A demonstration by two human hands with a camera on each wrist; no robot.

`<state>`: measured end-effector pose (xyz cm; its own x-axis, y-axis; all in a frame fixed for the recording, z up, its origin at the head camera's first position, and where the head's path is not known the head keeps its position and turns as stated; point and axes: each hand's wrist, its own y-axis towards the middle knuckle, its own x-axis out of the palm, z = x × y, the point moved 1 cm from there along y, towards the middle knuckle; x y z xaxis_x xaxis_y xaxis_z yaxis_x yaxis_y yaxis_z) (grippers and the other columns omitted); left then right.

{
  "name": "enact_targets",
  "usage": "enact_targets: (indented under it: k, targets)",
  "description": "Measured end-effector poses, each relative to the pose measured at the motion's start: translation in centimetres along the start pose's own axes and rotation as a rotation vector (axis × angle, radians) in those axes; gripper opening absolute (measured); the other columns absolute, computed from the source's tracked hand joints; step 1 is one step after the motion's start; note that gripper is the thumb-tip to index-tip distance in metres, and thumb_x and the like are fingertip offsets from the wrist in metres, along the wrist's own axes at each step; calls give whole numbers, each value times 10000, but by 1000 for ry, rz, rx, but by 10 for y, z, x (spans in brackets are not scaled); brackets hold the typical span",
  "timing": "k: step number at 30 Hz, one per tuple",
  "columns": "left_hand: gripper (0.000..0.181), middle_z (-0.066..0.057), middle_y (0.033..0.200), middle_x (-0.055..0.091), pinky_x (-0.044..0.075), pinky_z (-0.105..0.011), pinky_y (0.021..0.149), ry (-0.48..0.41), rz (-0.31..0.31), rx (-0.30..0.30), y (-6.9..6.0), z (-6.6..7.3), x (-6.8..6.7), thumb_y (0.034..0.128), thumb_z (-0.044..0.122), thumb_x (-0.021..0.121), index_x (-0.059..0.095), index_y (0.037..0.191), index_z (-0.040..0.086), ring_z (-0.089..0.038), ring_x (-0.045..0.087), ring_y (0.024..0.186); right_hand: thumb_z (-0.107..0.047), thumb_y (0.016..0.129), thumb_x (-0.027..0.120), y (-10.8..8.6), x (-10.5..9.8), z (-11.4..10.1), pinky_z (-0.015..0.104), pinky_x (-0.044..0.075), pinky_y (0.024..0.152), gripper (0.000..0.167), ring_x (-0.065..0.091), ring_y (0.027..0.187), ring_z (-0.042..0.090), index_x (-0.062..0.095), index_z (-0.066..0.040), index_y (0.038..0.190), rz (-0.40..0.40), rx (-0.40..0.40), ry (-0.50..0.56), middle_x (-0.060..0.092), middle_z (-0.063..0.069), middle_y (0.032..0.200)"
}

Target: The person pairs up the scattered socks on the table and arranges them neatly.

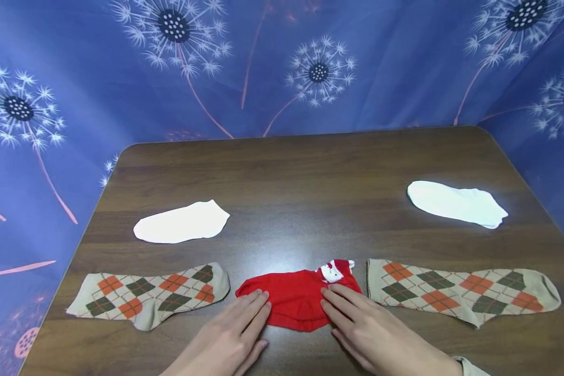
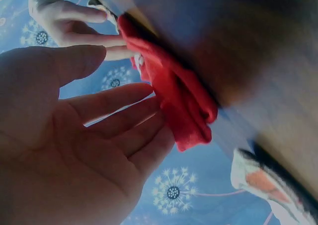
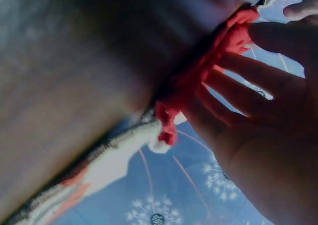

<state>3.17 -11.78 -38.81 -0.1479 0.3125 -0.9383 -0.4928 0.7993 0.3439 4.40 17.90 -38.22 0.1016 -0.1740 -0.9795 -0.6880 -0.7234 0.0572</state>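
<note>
A red sock [image 1: 291,295] with a white figure near its cuff lies flat at the front middle of the table. On its left part rest the fingertips of my left hand [image 1: 232,334], the fingers fairly straight. My right hand [image 1: 371,329] touches the cuff end, just below the white figure, its fingers also extended. Both wrist views show the fingers against the red sock [image 2: 174,93] without curling round it; the right wrist view has the sock [image 3: 213,66] running along the fingertips. Neither thumb pinches the fabric.
An argyle sock [image 1: 155,295] lies left of the red one, another argyle sock [image 1: 465,290] right of it. Farther back are two white socks, one at left [image 1: 180,223] and one at right [image 1: 456,203]. A blue dandelion-print cloth [image 1: 272,68] hangs behind the wooden table [image 1: 301,177].
</note>
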Motion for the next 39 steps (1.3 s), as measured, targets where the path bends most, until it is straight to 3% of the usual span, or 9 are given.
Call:
enact_targets:
  k: [4,8,12,21,29,36,39]
  targets:
    - [498,-126,1324,624,503,-344,970,53,-56,10,-1,1,5,1010,413,503,663,1257,11,-261,593,1231,-351,898,730,1,5,1,395,550,893,563,503,1308,278,589,-107,1386,-8,-17,-2,533,74,1443]
    - [525,-119,1322,628,496,-331,979,94,-98,6,-1,1,7,932,447,635,677,1249,31,-258,593,1232,-386,889,731,2,9,1,372,558,874,550,526,1281,262,624,-101,1347,60,-33,-20,565,70,1410]
    - [538,-123,1318,629,489,-336,991,106,-119,-2,1,1,7,902,441,681,675,1247,28,-260,592,1231,-471,915,672,3,10,-1,370,557,876,548,531,1270,238,643,-110,1327,87,-9,-31,576,53,1399]
    - [550,-125,1321,625,481,-365,1006,11,-160,-47,8,-3,2,875,382,737,652,1267,5,-268,583,1241,-491,945,626,4,5,1,379,557,877,552,505,1293,237,617,-129,1361,7,51,20,548,37,1431]
    - [532,-96,1401,569,448,-399,1045,-113,-242,-116,13,-15,-1,945,334,665,577,1370,28,-249,512,1323,-405,926,684,10,0,4,393,524,941,516,502,1310,257,641,-81,1325,58,28,9,555,80,1418]
    - [529,-103,1410,562,437,-394,1057,-112,-263,-136,17,-21,2,944,338,665,579,1376,45,-250,501,1334,-416,932,675,16,-10,8,413,504,972,528,492,1328,277,621,-106,1355,-69,96,43,542,76,1437]
    - [524,-115,1414,554,426,-390,1068,-93,-256,-132,21,-24,4,943,335,664,582,1368,41,-260,502,1331,-391,920,694,22,-12,12,417,512,958,531,502,1312,284,618,-97,1356,-84,109,41,548,92,1429]
